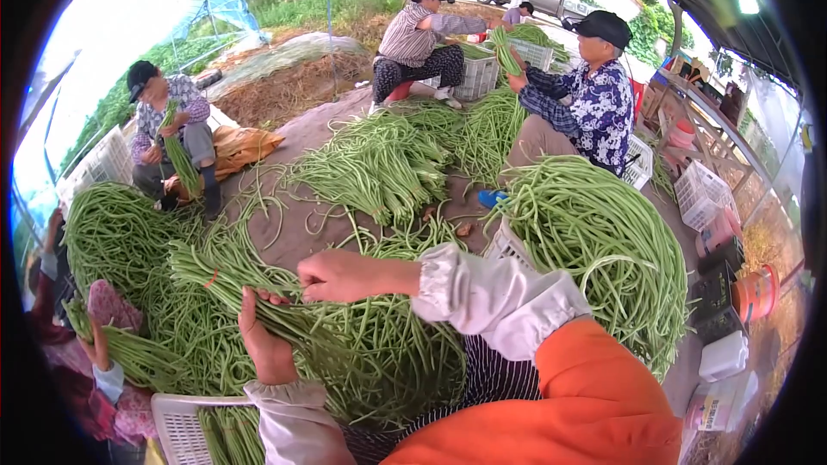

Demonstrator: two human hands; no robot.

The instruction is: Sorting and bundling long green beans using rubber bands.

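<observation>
My left hand (268, 339) is wrapped around a bundle of green yardlong beans (249, 287), holding it aslant before me. A red band (210, 279) circles the bundle near its far left end. Just above the beans is my right hand (355, 276), its fingers curled together at the bundle's upper side. Whether those fingertips pinch anything is hidden. Below and beyond both hands spreads a heap of loose yardlong beans (400, 349). By my left forearm, a white plastic crate (177, 429) contains bean bundles (232, 433).
A large bean heap (601, 239) rises from a crate on the right. Bundled beans (381, 168) lie on the ground ahead. Co-workers sit around: a person (171, 123) at left, another (420, 39) ahead, another (588, 97) at right, and a person's hand (97, 345) near left.
</observation>
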